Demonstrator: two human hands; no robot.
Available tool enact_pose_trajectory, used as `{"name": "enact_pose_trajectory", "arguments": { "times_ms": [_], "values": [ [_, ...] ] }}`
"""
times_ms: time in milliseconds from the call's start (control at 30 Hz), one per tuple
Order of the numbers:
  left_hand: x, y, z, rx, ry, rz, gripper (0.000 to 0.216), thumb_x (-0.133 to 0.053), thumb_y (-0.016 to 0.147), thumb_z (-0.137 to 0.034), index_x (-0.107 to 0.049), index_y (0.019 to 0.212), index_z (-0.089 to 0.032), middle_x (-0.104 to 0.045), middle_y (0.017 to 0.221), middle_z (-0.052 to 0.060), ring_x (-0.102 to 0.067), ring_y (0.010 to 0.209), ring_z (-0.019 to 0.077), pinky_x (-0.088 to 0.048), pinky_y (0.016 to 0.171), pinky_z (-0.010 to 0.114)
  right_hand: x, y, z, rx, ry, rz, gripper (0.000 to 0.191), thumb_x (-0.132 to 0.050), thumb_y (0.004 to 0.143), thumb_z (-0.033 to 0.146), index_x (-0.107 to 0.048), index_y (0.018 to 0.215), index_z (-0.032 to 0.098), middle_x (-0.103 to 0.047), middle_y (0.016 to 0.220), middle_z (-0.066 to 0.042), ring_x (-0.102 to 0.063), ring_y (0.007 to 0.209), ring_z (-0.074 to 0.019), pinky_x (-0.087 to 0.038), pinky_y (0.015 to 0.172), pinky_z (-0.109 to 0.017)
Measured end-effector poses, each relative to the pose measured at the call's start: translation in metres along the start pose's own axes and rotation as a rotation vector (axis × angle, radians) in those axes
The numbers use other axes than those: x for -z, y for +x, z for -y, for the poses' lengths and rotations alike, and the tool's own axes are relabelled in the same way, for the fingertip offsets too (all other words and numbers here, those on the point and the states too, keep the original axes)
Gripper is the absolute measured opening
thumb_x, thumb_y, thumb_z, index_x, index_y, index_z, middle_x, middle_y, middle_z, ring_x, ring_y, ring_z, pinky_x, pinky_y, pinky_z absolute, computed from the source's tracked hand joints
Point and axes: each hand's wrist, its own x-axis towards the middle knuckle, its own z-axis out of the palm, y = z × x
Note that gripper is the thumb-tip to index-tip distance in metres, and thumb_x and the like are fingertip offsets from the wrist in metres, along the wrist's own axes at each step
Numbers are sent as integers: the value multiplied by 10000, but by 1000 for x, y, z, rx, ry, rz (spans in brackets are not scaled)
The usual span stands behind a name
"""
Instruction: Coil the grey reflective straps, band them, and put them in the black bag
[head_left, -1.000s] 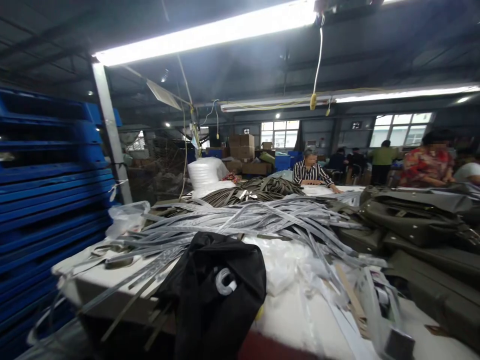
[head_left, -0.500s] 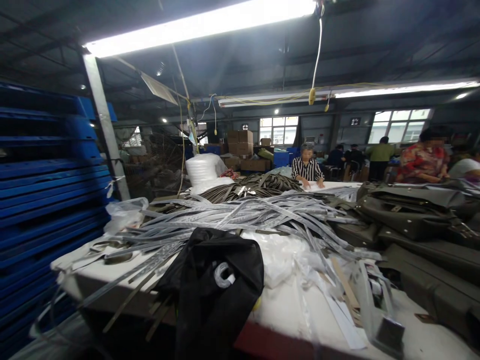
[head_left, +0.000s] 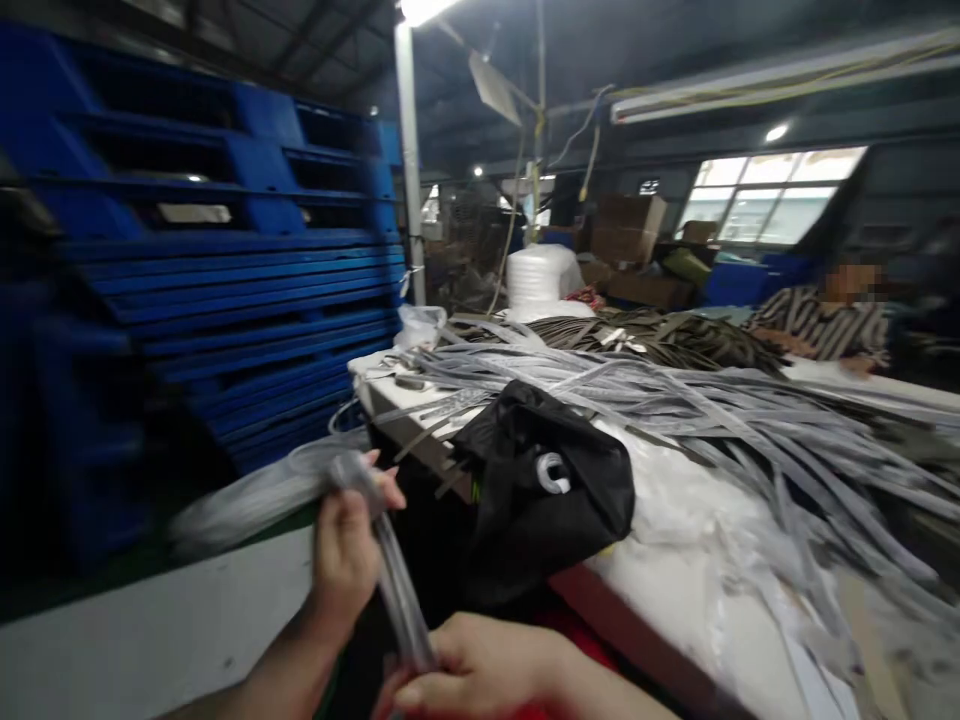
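My left hand (head_left: 346, 545) is closed on a bunch of clear plastic-wrapped grey strips (head_left: 285, 485) that trails off blurred to the left. Lower down, my right hand (head_left: 469, 670) is closed on the same bunch where it runs down between the two hands. Both hands are at the near left corner of a white worktable (head_left: 675, 600). A black bag (head_left: 540, 480) hangs over the table's edge just right of my hands. A large heap of grey strips (head_left: 675, 410) covers the table behind the bag.
Stacked blue plastic pallets (head_left: 210, 270) fill the left side. A white post (head_left: 409, 160) stands behind them. Dark olive straps (head_left: 660, 340) and a white roll of wrap (head_left: 536, 280) lie at the table's far end. A person in a striped top (head_left: 832, 325) works at the far right.
The view has swung left and down. Both my hands have come into view, holding a bunch of wrapped strips. The pallets now fill the left side, and the dark bags at right are gone.
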Motion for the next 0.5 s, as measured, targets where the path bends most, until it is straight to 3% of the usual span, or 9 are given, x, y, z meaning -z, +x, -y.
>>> {"name": "enact_pose_trajectory", "arguments": {
  "times_ms": [67,133,167,233,300,400,500],
  "values": [
    [3,-4,16,-185,264,237,612,-280,924,-629,-636,881,-134,-677,936,166,-620,1036,309,-463,943,472,11,-18,2,38,228,-50,545,-416,932,585,-703,1051,138,-629,697,-18,-552,566,-96,-437,563,-184],
    [5,-10,21,-241,411,469,639,-305,885,-678,-642,791,-143,-672,785,144,-653,799,282,-504,764,408,34,-33,1,9,266,-318,565,-443,910,614,-705,899,113,-571,578,-5,-448,457,-74,-348,459,-179],
    [5,-13,20,-196,426,564,631,-323,875,-686,-636,722,-160,-648,687,107,-635,691,249,-490,678,358,46,-37,-1,-33,226,-439,523,-492,893,602,-690,859,119,-565,575,-2,-439,460,-77,-331,450,-182],
    [4,-17,14,51,337,713,617,-362,872,-678,-620,617,-179,-575,547,42,-574,556,186,-422,566,280,66,-40,-7,-115,78,-559,445,-565,865,565,-674,853,134,-611,655,-21,-511,546,-111,-388,504,-204],
    [3,-18,6,346,188,815,666,-301,898,-671,-628,598,-175,-508,454,4,-495,441,139,-367,496,249,75,-37,-16,-166,-95,-593,395,-579,864,528,-680,924,151,-676,828,-62,-607,747,-180,-475,671,-262],
    [2,-16,4,724,-140,851,736,-246,883,-717,-617,578,-160,-348,308,-59,-302,279,90,-349,433,240,71,-30,-30,-156,-250,-651,379,-517,904,491,-679,1054,183,-691,1037,-88,-614,981,-238,-460,882,-337],
    [3,-11,11,1019,-482,800,711,-342,855,-733,-620,583,-137,-265,263,-96,-196,239,62,-344,402,223,63,-24,-42,-111,-230,-650,385,-461,934,494,-681,985,183,-688,972,-82,-617,920,-220,-462,837,-325]
  ]
}}
